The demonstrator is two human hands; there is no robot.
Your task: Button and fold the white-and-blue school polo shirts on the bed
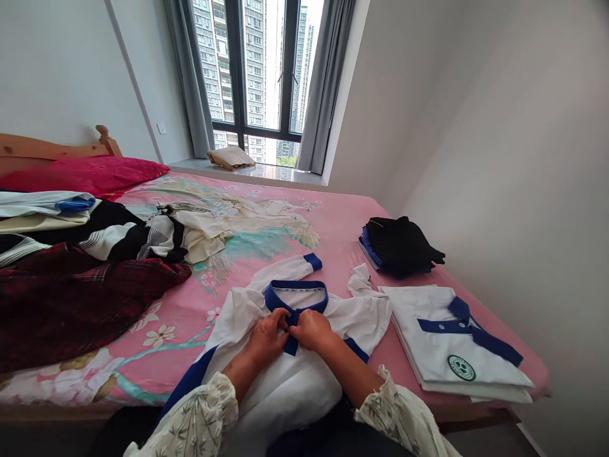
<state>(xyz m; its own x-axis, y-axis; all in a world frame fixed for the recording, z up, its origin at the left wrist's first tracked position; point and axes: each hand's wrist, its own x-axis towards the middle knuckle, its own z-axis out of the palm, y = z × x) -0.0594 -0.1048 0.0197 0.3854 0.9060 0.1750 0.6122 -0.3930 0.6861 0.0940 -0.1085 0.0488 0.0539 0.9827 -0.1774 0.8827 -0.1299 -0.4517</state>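
Observation:
A white long-sleeved shirt [304, 377] with a blue collar and blue side panels lies spread on the pink bed, its collar toward the window. At the blue button placket just under the collar, my left hand [267, 335] is closed, fingers pinching the fabric. Close beside it, my right hand [311, 328] pinches the other side of the placket. The fingertips of both hands nearly meet, and the button between them is too small to make out.
Folded white shirts [428, 362] with a green badge lie at the right, below a dark folded stack [399, 244]. Heaped clothes [85, 285] cover the left side, near a red pillow [95, 176]. A beige folded item [231, 158] rests on the windowsill.

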